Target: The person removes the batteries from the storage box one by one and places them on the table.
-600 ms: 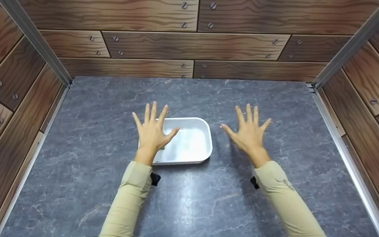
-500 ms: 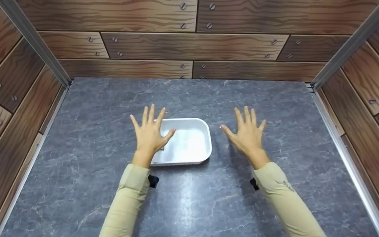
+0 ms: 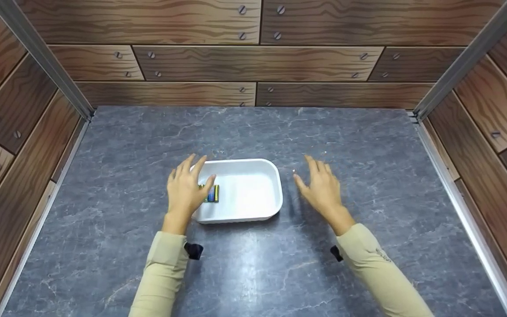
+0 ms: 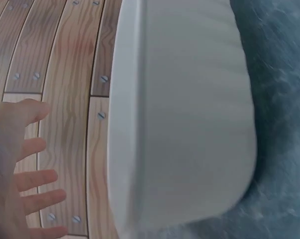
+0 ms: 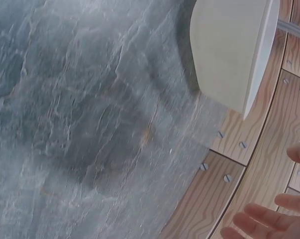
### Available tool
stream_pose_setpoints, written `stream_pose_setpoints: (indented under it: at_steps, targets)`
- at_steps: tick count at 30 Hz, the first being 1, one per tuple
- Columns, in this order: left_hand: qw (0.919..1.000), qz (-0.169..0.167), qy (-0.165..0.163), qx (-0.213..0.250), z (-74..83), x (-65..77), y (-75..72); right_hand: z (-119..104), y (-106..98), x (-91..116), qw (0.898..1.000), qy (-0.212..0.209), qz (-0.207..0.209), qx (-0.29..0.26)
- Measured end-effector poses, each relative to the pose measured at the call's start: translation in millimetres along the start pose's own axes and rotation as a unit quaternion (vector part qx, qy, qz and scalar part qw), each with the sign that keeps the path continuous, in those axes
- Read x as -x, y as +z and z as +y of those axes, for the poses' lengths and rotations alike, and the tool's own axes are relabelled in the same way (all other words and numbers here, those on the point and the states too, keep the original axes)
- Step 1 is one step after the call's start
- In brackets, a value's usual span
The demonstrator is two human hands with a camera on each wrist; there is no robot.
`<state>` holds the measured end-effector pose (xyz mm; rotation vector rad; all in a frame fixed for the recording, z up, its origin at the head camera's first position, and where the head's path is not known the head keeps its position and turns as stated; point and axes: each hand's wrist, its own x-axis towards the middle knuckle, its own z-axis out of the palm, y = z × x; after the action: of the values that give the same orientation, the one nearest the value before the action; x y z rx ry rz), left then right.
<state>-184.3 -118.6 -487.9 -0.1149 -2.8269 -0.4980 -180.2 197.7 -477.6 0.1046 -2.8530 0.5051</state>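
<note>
A white rectangular tray (image 3: 249, 191) with rounded corners sits on the table. Inside its left end lie small blue, yellow and dark cylinders (image 3: 212, 193) that look like batteries, partly covered by my left hand (image 3: 184, 189). That hand hovers over the tray's left edge, fingers loosely bent and holding nothing. To the right of the tray, my right hand (image 3: 322, 189) hangs in the air, relaxed and holding nothing. In the left wrist view, the fingers (image 4: 40, 201) stay apart from the tray's outer wall (image 4: 194, 114). The right wrist view has the tray's end (image 5: 229, 50) away from the fingers (image 5: 254, 219).
Grey marbled tabletop (image 3: 253, 264) surrounds the tray. Wood-patterned panels enclose it at the back (image 3: 253, 64) and on both sides, with metal posts (image 3: 44, 57) at the rear corners. Each wrist carries a small black device (image 3: 194, 251).
Both hands have drawn back towards the body, their spread fingers now more bent and closer together. The left hand also shifted left, so more of the battery-like cylinders shows.
</note>
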Motion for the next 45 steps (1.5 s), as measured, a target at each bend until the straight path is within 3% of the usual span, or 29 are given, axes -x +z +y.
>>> stream_pose_setpoints:
  at_steps: [4,7,13,23,29,34,40,45]
  targets:
    - [0.9993,0.028,0.000,0.027,-10.7,5.7,3.6,-4.3,5.1,4.1,1.000,-0.017,0.016,-0.008]
    - [0.9986,0.029,-0.009,0.043,-18.3,10.4,5.1,-8.5,9.6,7.0,0.999,-0.037,0.033,-0.016]
    - [0.9968,0.018,-0.028,0.073,-32.2,19.0,9.9,-18.4,17.7,11.9,0.995,-0.070,0.054,-0.035]
    - [0.9873,-0.006,-0.052,0.150,-58.8,29.2,27.6,-38.7,29.7,19.8,0.992,-0.101,0.039,-0.060]
    - [0.9607,-0.031,-0.041,0.273,-74.4,32.0,37.7,-53.4,38.8,24.0,0.988,-0.125,0.023,-0.088]
    - [0.9388,-0.054,-0.046,0.337,-81.2,32.7,43.4,-61.9,47.5,25.7,0.983,-0.149,0.014,-0.111]
    - [0.8992,-0.062,-0.083,0.425,-83.5,31.9,50.8,-69.8,57.6,24.9,0.979,-0.161,-0.019,-0.127]
    - [0.8651,-0.080,-0.093,0.486,-81.2,30.3,55.0,-77.7,63.3,21.8,0.972,-0.145,-0.064,-0.174]
